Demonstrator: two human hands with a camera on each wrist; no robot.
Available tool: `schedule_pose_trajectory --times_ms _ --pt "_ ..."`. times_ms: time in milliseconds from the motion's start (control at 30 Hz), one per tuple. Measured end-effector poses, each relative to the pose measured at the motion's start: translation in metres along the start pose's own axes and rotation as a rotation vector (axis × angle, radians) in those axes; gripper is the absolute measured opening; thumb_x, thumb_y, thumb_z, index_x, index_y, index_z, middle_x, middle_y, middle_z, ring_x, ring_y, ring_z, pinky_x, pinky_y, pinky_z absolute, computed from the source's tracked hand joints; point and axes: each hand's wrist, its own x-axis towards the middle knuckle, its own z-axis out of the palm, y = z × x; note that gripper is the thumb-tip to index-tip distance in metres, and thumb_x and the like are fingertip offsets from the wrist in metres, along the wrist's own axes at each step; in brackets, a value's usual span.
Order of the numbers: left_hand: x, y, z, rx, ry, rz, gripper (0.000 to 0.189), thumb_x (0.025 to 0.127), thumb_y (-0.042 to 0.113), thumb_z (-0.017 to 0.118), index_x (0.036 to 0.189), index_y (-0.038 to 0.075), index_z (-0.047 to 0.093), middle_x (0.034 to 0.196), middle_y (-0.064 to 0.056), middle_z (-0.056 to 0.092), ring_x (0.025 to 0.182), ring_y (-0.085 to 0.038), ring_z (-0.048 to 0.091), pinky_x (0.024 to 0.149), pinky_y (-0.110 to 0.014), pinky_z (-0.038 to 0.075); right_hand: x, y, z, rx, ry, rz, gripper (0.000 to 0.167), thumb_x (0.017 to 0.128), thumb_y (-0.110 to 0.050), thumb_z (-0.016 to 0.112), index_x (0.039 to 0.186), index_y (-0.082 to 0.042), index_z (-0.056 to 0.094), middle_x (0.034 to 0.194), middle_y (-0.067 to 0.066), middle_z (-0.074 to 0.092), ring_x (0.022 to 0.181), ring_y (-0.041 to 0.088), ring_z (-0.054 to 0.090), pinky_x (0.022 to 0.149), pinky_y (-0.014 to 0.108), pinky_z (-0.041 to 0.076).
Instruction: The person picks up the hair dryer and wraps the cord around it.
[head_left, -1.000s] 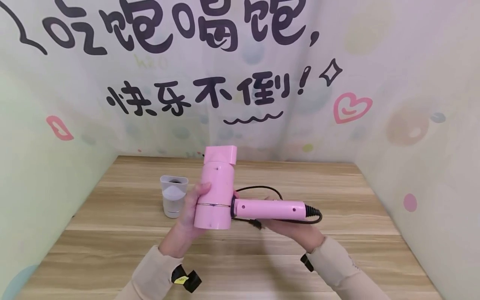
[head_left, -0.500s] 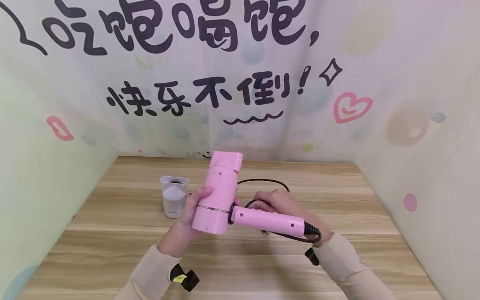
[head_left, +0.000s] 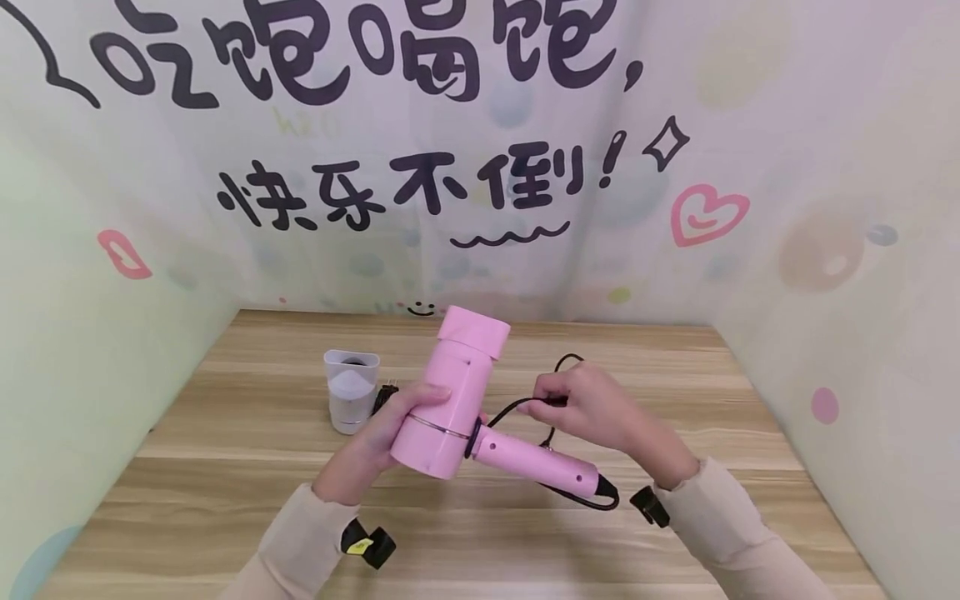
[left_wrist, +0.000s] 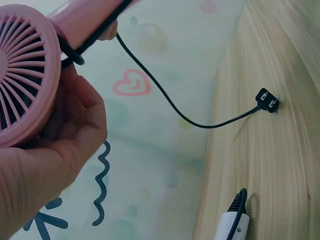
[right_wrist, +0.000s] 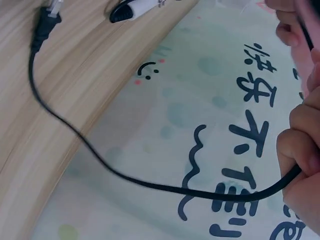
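My left hand [head_left: 405, 417] holds the barrel of a pink hair dryer [head_left: 457, 392] above the table, thumb across its near side. The flat nozzle points away and leans right; the pink handle [head_left: 536, 462] slants down to the right. Beyond the handle, my right hand [head_left: 592, 408] pinches the dryer's black cord [head_left: 513, 408], which bends round the handle's end. In the right wrist view the cord runs from my curled fingers to a two-pin plug [right_wrist: 46, 25]. The left wrist view shows the dryer's round rear grille [left_wrist: 25, 75] beside my palm, and the plug near the wood.
A white hair dryer [head_left: 351, 396] stands on the wooden table [head_left: 247, 492] left of my left hand, its flattened nozzle upward. Black cord and plug pins [head_left: 386, 396] lie beside it. A printed curtain [head_left: 420, 267] closes off the back edge of the table.
The pink hair dryer has tilted, its nozzle swinging right and its handle dropping. My right hand has come from beneath the handle to above and right of it, now pinching the cord.
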Motion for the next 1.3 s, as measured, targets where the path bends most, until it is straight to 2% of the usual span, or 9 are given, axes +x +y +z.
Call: schedule_pose_trajectory --times_ms 200,367,500,700,833,967,1133,1233,1300 --pt "0.005 -0.003 0.008 0.124 0.161 0.003 0.042 0.082 0.023 0.048 0.117 0.002 0.041 0.091 0.001 0.065 0.08 -0.013 0.063 0.071 -0.032 0.052 -0.002 -0.018 0.005 -0.043 0.038 0.017 0.024 0.081 -0.021 0.068 0.061 -0.021 0.054 0.05 -0.017 0.039 0.047 -0.004 0.032 0.045 0.015 0.029" --pt "0.007 -0.004 0.012 0.142 0.295 -0.019 0.052 0.081 0.027 0.053 0.121 -0.001 0.038 0.089 -0.001 0.062 0.079 -0.015 0.062 0.07 -0.035 0.052 -0.004 -0.03 0.011 -0.077 0.066 0.009 0.029 0.082 -0.022 0.067 0.059 -0.019 0.049 0.051 -0.016 0.032 0.048 -0.004 0.027 0.045 0.014 0.024" --pt "0.007 -0.005 0.013 0.148 0.34 -0.021 0.054 0.081 0.028 0.053 0.123 -0.003 0.037 0.088 -0.001 0.062 0.079 -0.016 0.063 0.07 -0.035 0.052 -0.007 -0.038 0.013 -0.101 0.048 0.004 0.028 0.085 -0.022 0.063 0.061 -0.019 0.05 0.051 -0.016 0.031 0.047 -0.005 0.028 0.043 0.013 0.024" --pt "0.007 -0.006 0.014 0.139 0.391 0.004 0.052 0.082 0.026 0.052 0.123 -0.003 0.037 0.088 -0.001 0.064 0.078 -0.016 0.063 0.07 -0.035 0.052 -0.009 -0.046 0.016 -0.108 0.022 0.002 0.014 0.089 -0.019 0.059 0.076 -0.013 0.062 0.055 -0.013 0.046 0.049 -0.003 0.036 0.046 0.013 0.033" --pt "0.009 -0.006 0.017 0.162 0.435 0.04 0.052 0.082 0.023 0.054 0.123 -0.003 0.037 0.088 -0.002 0.065 0.078 -0.016 0.063 0.071 -0.034 0.052 -0.011 -0.048 0.016 -0.071 -0.021 0.013 0.014 0.091 -0.017 0.056 0.08 -0.011 0.062 0.055 -0.012 0.047 0.049 -0.004 0.038 0.047 0.014 0.036" --pt "0.011 -0.005 0.02 0.193 0.496 0.097 0.052 0.08 0.019 0.056 0.123 -0.003 0.038 0.09 -0.006 0.062 0.078 -0.017 0.062 0.071 -0.034 0.051 -0.011 -0.048 0.02 -0.034 -0.022 -0.001 0.013 0.093 -0.016 0.054 0.084 -0.01 0.061 0.056 -0.013 0.046 0.05 -0.004 0.037 0.048 0.014 0.036" --pt "0.013 -0.004 0.022 0.2 0.591 0.152 0.052 0.079 0.019 0.057 0.124 0.0 0.039 0.098 -0.012 0.059 0.08 -0.018 0.061 0.072 -0.036 0.051 -0.009 -0.047 0.026 0.007 -0.016 0.057 0.014 0.095 -0.016 0.05 0.082 -0.011 0.055 0.056 -0.012 0.035 0.048 -0.003 0.031 0.045 0.015 0.031" --pt "0.014 -0.004 0.022 0.171 0.639 0.18 0.05 0.08 0.021 0.056 0.123 0.0 0.04 0.097 -0.011 0.06 0.08 -0.018 0.061 0.072 -0.036 0.051 -0.006 -0.047 0.031 0.029 -0.008 0.114 0.019 0.096 -0.019 0.048 0.078 -0.014 0.05 0.057 -0.011 0.031 0.049 -0.001 0.028 0.046 0.017 0.029" --pt "0.015 -0.004 0.022 0.131 0.649 0.196 0.047 0.082 0.023 0.054 0.121 0.002 0.042 0.095 -0.007 0.062 0.079 -0.017 0.062 0.071 -0.035 0.051 -0.005 -0.048 0.035 0.039 0.008 0.127 0.02 0.097 -0.019 0.047 0.078 -0.014 0.052 0.06 -0.01 0.035 0.054 0.001 0.033 0.05 0.018 0.032"
